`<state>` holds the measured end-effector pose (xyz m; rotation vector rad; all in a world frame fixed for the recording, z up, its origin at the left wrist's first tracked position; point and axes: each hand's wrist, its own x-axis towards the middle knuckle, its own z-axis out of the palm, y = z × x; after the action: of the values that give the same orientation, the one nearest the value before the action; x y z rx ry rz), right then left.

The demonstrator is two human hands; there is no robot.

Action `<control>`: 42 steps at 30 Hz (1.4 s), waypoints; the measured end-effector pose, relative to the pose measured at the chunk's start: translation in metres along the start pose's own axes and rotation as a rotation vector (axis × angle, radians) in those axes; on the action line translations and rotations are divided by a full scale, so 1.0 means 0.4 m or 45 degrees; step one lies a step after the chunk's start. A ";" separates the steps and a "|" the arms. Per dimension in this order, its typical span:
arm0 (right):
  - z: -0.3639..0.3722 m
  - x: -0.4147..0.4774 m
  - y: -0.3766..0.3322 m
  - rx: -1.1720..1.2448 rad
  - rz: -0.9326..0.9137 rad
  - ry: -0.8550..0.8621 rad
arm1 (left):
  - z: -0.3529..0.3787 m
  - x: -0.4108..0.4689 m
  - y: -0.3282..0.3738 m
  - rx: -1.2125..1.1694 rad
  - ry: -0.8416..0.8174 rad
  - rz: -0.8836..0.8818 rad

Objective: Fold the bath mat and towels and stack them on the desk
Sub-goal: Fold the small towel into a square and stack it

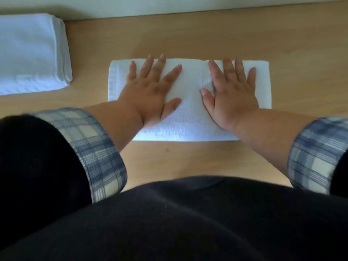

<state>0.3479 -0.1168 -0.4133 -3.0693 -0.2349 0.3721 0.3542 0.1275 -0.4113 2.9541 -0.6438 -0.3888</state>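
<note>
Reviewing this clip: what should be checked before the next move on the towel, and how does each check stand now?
1. Both hands flat on the towel: ok; left hand and right hand press it with straight fingers.
2. Towel wholly on the desk: ok.
3. Surface smooth: not ok; a wrinkle shows beside the right thumb.
4. Near corners aligned: cannot tell; forearms cover them.
5. Access to the folded stack: ok; it lies apart at the far left.
</note>
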 end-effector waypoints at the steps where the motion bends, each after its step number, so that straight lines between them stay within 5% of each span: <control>1: -0.006 -0.002 -0.003 -0.011 -0.001 -0.026 | -0.009 -0.001 0.005 0.016 -0.038 -0.018; 5: -0.038 -0.016 -0.007 -0.052 0.018 -0.110 | -0.039 -0.020 0.032 0.060 -0.147 -0.100; 11: -0.060 -0.150 -0.001 0.129 0.070 0.206 | -0.051 -0.144 0.046 0.047 -0.034 0.018; 24: -0.033 -0.257 0.087 0.050 0.146 -0.367 | -0.046 -0.209 0.028 0.295 -0.335 -0.064; 27: -0.053 -0.248 0.096 0.364 0.242 -0.207 | -0.062 -0.211 0.037 0.074 -0.297 -0.168; 30: -0.053 -0.231 0.127 0.827 0.398 0.077 | -0.052 -0.238 0.040 -0.233 -0.038 -0.423; 33: -0.038 -0.226 0.160 0.968 0.344 -0.012 | -0.017 -0.288 0.052 -0.252 -0.020 -0.543; 38: -0.011 -0.244 0.206 0.818 0.057 -0.162 | 0.012 -0.292 0.069 -0.106 -0.137 -0.563; 42: 0.018 -0.248 0.225 0.494 -0.039 -0.095 | 0.037 -0.275 0.065 0.308 -0.110 -0.519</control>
<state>0.2639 -0.2207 -0.4022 -2.6719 -0.1861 0.4686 0.2433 0.1497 -0.3969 3.3136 -0.0901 -0.5027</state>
